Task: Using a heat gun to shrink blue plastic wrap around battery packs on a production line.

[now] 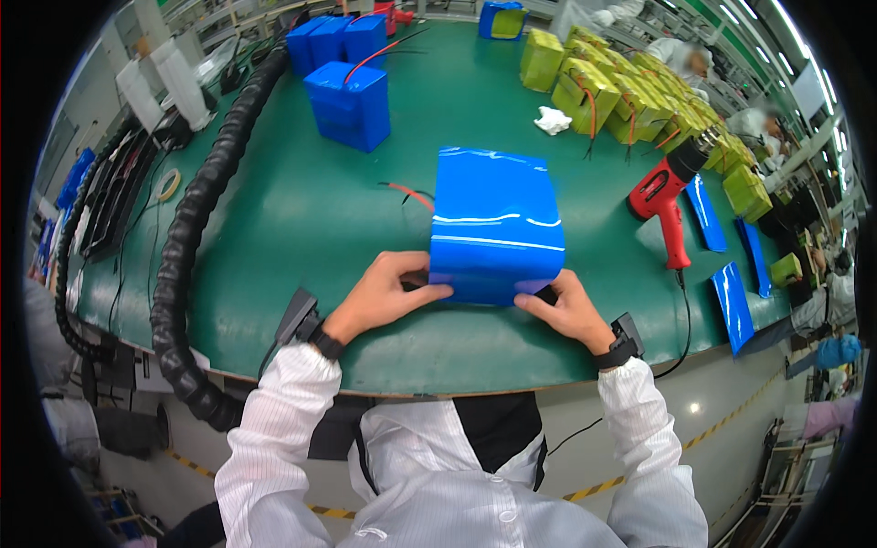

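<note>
A wide sleeve of glossy blue shrink wrap (498, 205) stands in front of me on the green table, with a red and a black wire poking out at its left side. What the sleeve encloses is hidden. My left hand (393, 290) grips its near left corner, thumb on the front face and fingers tucked behind the edge. At the near right corner my right hand (565, 309) holds it the same way, thumb pressed on the front. A black device is strapped to each of my wrists.
A red heat gun (665, 196) lies to the right, near loose blue wrap pieces (733, 306). Rows of yellow-green battery packs (589, 96) fill the far right. Blue-wrapped packs (352, 105) stand far left. A thick black hose (196, 219) runs along the left. Other people work beyond the table.
</note>
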The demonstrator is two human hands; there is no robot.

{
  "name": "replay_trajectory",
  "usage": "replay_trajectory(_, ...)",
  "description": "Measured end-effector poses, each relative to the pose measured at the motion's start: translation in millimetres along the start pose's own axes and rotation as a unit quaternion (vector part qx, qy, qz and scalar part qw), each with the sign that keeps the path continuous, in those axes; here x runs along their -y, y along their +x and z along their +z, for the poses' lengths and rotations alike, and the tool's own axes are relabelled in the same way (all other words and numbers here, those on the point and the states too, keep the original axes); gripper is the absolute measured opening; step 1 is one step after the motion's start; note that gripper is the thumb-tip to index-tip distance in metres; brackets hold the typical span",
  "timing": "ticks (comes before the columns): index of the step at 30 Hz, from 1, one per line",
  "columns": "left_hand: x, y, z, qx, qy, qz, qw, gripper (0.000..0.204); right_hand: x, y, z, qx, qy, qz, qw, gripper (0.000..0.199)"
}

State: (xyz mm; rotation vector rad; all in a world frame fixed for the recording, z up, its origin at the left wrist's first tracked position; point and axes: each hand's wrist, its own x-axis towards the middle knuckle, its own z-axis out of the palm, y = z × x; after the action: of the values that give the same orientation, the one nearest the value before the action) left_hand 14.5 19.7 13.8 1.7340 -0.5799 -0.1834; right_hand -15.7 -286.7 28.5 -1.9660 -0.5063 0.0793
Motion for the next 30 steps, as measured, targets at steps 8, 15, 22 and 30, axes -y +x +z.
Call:
replay_trajectory(8,-2.0,-5.8,3.4,-0.004,0.161,-0.001,0.987,0.073,-7.2,-18.8,-76.0,-0.276,-0.090,-0.042,0.956,0.013)
replay_trajectory(15,-2.4,11.3,22.9,0.014,0.132,-0.032,0.991,0.034,-97.3,-47.4,-237.1,-0.492,-0.340,0.122,0.792,0.041)
replay_trajectory(22,0.6,13.3,-1.9,0.014,0.123,-0.024,0.992,0.060,-96.4,-22.5,-242.7,-0.215,0.139,0.294,0.921,0.061)
replay_trajectory(30,32.4,34.8,-9.7,0.065,0.138,-0.006,0.988,0.059,-107.5,-23.9,-219.2,-0.273,0.295,0.255,0.880,0.053)
